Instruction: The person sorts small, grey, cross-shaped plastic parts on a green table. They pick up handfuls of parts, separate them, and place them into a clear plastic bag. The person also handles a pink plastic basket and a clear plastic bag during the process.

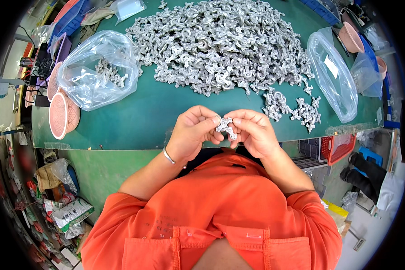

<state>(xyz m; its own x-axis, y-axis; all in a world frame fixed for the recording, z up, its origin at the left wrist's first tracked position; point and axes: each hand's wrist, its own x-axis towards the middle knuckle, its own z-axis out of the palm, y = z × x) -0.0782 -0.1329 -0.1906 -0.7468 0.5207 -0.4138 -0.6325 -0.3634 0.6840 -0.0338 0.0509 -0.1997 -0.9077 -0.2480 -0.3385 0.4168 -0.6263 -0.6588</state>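
Observation:
Between my two hands, just over the table's near edge, is a small silver-grey cast metal part [225,127] with several stubby arms. My left hand [194,130] pinches its left side between thumb and fingers. On the other side, the closed thumb and fingers of my right hand [253,130] grip it too. Beyond them a large heap of similar metal parts [220,45] covers the far middle of the table. Two small clusters of parts, a left one [276,105] and a right one [307,113], lie apart from the heap, nearer my right hand.
An open clear plastic bag [83,90] with some metal parts in it stands left on the green table [135,128]. Beside it are pink baskets [58,116]. Another clear bag [330,90] lies at the right. A red crate [339,148] sits below the table's right edge.

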